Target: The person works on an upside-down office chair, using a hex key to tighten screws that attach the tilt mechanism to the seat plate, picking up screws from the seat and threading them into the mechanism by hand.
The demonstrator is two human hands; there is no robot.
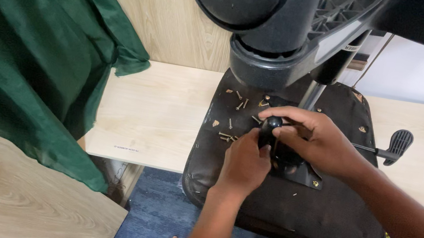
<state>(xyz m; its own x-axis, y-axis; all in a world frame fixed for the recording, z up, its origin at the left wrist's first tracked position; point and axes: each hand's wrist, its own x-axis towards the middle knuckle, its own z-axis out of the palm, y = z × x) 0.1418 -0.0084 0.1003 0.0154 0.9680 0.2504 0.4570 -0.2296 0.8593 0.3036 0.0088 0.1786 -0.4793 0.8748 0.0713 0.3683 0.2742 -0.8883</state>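
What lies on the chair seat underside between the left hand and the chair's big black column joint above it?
In the head view, loose brass screws lie scattered on the black seat underside, between the left hand and the column joint.

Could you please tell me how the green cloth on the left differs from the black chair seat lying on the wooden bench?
The green cloth is soft, creased and hangs loosely; the chair seat is stiff, padded and lies upside down and flat. The cloth is bare, while the seat carries loose screws and a metal plate. No hand touches the cloth; the left hand and right hand work over the seat. Both overlap the wooden bench.
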